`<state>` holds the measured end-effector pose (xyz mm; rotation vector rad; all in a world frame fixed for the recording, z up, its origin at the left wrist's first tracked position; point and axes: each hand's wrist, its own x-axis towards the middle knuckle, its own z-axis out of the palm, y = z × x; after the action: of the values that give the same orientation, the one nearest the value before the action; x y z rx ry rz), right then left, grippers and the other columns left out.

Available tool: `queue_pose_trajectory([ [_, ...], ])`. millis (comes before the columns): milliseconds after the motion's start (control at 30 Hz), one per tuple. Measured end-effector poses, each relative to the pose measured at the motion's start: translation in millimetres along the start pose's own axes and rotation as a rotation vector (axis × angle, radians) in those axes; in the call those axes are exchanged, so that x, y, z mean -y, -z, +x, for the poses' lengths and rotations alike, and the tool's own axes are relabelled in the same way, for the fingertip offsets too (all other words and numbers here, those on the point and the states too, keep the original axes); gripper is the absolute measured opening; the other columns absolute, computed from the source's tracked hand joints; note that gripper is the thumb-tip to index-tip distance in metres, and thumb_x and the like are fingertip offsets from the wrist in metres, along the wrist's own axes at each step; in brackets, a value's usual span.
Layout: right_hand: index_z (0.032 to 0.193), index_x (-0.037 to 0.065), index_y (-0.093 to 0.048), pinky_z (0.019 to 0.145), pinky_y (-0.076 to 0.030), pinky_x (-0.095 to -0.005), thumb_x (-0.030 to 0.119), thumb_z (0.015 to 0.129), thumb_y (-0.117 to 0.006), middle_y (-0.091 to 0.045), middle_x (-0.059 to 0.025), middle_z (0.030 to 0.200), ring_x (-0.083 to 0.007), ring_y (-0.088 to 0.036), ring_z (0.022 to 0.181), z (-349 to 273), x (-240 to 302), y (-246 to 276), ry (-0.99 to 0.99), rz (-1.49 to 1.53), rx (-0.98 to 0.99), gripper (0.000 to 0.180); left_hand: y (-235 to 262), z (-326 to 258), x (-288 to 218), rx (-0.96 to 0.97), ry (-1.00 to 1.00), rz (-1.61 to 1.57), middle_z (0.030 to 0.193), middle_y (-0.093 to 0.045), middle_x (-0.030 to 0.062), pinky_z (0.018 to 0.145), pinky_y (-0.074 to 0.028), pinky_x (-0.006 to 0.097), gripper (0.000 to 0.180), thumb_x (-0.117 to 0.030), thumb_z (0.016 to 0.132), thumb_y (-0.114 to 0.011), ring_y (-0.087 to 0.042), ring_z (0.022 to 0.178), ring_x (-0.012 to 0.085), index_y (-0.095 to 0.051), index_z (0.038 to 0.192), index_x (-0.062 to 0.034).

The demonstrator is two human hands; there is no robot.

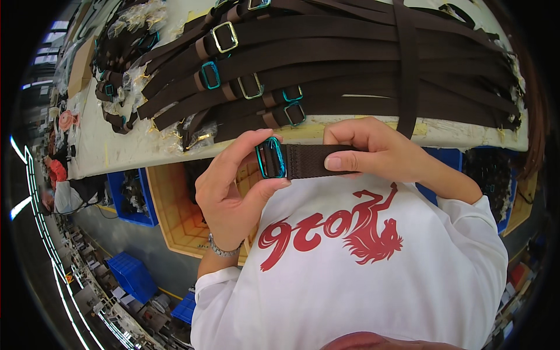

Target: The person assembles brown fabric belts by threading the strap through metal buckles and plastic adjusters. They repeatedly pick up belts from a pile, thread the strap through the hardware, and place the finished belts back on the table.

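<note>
A dark brown webbing strap (308,161) is stretched level in front of my chest, near the table's front edge. At its left end sits a rectangular metal buckle (272,157) with a blue-green sheen, and a stitched seam shows beside it. My left hand (228,184) pinches the buckle between thumb and fingers at its lower and upper edges. Farther right, my right hand (376,153) grips the webbing, thumb on top and fingers behind. Beyond both hands lies a thick bundle of similar brown straps (332,55), several with gold or blue-green buckles, and a dark band crosses it.
The pale worktable (169,153) carries the bundle and clear plastic wrapping (140,17). Below its edge are a yellow-orange crate (175,204) and a blue bin (143,213) with dark items. Another blue crate (131,274) stands on the floor. Another person's red sleeve (57,170) shows far left.
</note>
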<state>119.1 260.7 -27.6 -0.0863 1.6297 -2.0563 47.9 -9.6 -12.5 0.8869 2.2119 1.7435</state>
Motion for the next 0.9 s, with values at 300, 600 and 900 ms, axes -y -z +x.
queue_pose_trajectory([
  [300,0.118,0.002,-0.068,0.054,-0.044,-0.0222,0.021,0.111,-0.063,-0.069,-0.001,0.078,-0.004,-0.054,0.059,-1,20,-7,-0.14,0.078,0.118,0.021,-14,1,-5,0.113,-0.009,0.02,0.124,-0.077,0.0156,0.105,-0.06,0.036,0.06,0.003,0.078,-0.092,-0.076,0.11,0.0221,-0.071,0.134,0.0049],
  [600,0.114,-0.003,-0.071,0.051,-0.041,-0.0197,0.02,0.113,-0.062,-0.074,-0.007,0.079,-0.0029,-0.055,0.055,-2,7,-19,-0.089,0.293,0.001,0.025,-15,1,-3,0.165,0.001,-0.111,0.134,-0.072,0.0206,0.107,-0.058,0.04,0.066,0.006,0.079,-0.089,-0.072,0.125,0.0296,-0.064,0.14,0.0093],
  [900,0.109,-0.002,-0.072,0.049,-0.033,-0.0201,0.021,0.114,-0.061,-0.072,-0.0046,0.076,-0.0003,-0.044,0.053,-5,-14,-30,-0.129,0.299,0.018,0.026,-14,-8,-1,0.267,0.222,-0.099,0.131,-0.076,0.0141,0.094,-0.066,0.036,0.055,-0.001,0.083,-0.089,-0.077,0.112,0.0222,-0.072,0.135,-0.001],
])
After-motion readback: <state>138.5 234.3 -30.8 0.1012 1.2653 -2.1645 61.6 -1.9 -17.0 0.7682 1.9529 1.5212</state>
